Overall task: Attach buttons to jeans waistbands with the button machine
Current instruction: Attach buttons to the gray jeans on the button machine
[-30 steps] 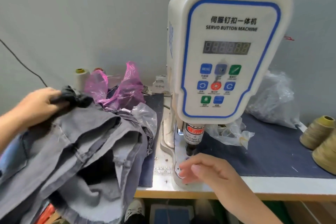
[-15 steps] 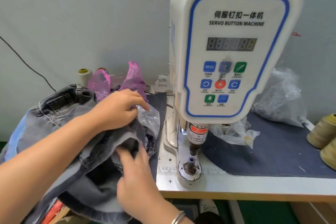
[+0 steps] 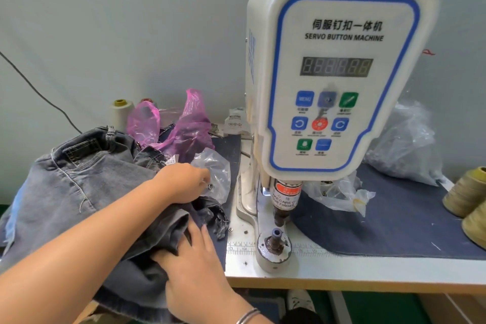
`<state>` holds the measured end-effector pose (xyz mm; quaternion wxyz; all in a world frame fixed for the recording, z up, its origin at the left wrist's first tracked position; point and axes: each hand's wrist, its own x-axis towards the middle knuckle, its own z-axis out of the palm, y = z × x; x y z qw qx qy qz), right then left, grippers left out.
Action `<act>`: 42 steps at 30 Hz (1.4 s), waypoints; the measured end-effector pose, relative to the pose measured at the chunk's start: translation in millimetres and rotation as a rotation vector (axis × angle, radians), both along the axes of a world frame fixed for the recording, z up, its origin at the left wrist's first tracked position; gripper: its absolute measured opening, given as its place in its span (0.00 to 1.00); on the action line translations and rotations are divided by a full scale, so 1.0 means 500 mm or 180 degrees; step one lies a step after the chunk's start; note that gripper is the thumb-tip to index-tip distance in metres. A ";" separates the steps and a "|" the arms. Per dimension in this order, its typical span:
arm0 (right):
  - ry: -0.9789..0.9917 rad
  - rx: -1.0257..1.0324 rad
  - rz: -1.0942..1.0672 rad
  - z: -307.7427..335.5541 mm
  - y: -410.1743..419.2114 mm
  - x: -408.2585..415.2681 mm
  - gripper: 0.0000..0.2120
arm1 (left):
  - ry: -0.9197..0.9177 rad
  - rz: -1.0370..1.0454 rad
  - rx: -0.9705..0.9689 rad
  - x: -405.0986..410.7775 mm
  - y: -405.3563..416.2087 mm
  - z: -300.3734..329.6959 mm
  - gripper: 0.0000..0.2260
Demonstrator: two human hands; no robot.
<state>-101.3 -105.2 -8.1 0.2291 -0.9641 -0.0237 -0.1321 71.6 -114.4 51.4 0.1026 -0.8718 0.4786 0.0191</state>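
A heap of grey-blue jeans lies on the left of the table. My left hand reaches across the heap, fingers curled at a fold of denim beside a clear plastic bag. My right hand lies lower on the dark denim, its fingers tucked under a fold of the fabric. The white servo button machine stands to the right. Its lower die sits bare below the punch head, with no cloth on it.
Pink plastic bags and a cream thread cone stand behind the jeans. Clear bags lie right of the machine on a dark mat. Olive thread cones stand at the far right. The table's front edge runs below.
My right hand left the machine's die and came down onto the jeans. My left hand swung the heap rightward and now reaches to its right side; the die stands uncovered.
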 end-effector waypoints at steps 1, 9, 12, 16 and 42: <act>0.0000 -0.0002 -0.0013 0.001 -0.004 0.002 0.20 | -0.0054 0.0042 0.0060 0.003 -0.008 -0.003 0.14; 0.0011 -0.0231 -0.0145 -0.012 -0.046 0.018 0.23 | -0.0773 0.0117 0.0082 0.000 -0.035 -0.055 0.12; -0.0049 -0.0179 -0.0211 -0.020 -0.044 0.019 0.22 | -0.0776 0.0085 0.0063 0.001 -0.041 -0.059 0.11; -0.0162 -0.0133 -0.0249 -0.025 -0.043 0.019 0.20 | -0.0913 0.0141 0.0023 -0.001 -0.044 -0.069 0.09; -0.0257 -0.0078 -0.0212 -0.039 -0.045 0.021 0.21 | -0.0236 0.0584 -0.0667 -0.005 -0.041 -0.071 0.08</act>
